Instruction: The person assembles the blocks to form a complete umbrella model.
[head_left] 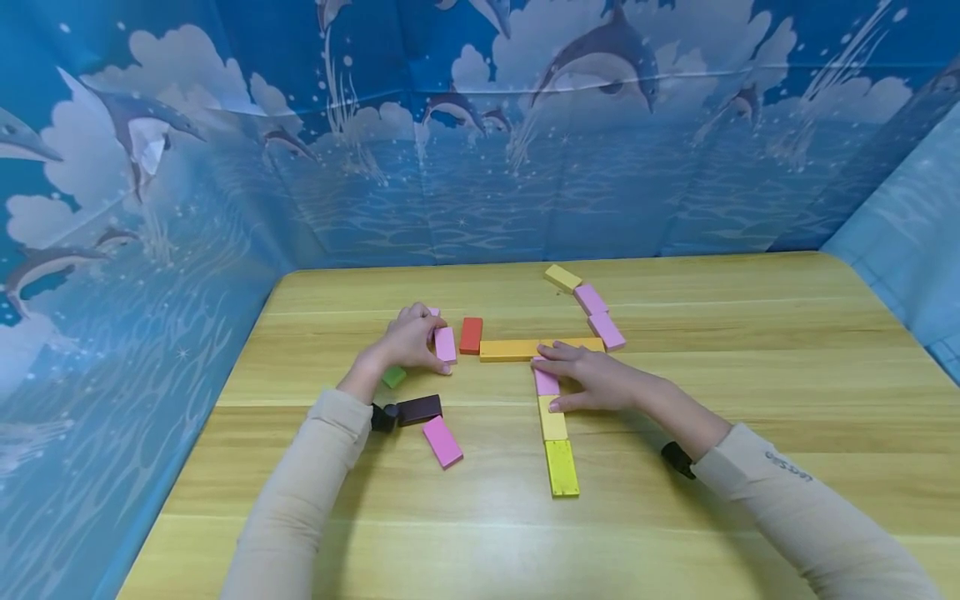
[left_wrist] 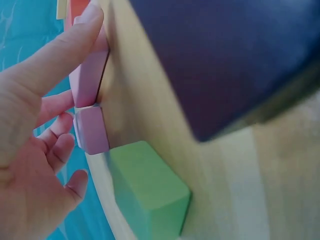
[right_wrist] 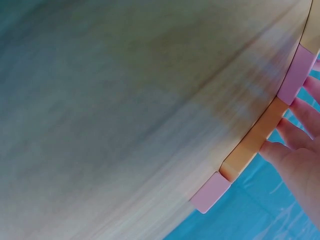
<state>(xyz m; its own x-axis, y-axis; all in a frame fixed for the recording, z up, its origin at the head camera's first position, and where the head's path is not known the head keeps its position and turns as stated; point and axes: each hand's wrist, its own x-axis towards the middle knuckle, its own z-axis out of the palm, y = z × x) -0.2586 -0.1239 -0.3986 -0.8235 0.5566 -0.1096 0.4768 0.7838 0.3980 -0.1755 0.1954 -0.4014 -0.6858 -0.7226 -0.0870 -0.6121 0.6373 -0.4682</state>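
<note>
My left hand (head_left: 407, 342) pinches a pink block (head_left: 446, 345) between thumb and index finger, just left of a red block (head_left: 471, 336). Behind those fingers another pink block (head_left: 434, 312) is partly hidden. A green block (left_wrist: 150, 180) lies beside the left hand. With fingers spread, my right hand (head_left: 596, 380) touches a line of blocks. Its fingertips lie over the long orange block (head_left: 506, 351) and a pink block (head_left: 547, 383) set against it. The right thumb is at a pale yellow block (head_left: 553, 427), which joins a bright yellow block (head_left: 562, 468) nearer me.
A dark block (head_left: 419, 410) and a loose pink block (head_left: 443, 442) lie near the left wrist. From the orange block's right end, two pink blocks (head_left: 606, 331) and a pale yellow block (head_left: 562, 278) lead to the back. A dolphin-printed blue cloth (head_left: 480, 183) hangs behind the table (head_left: 750, 350).
</note>
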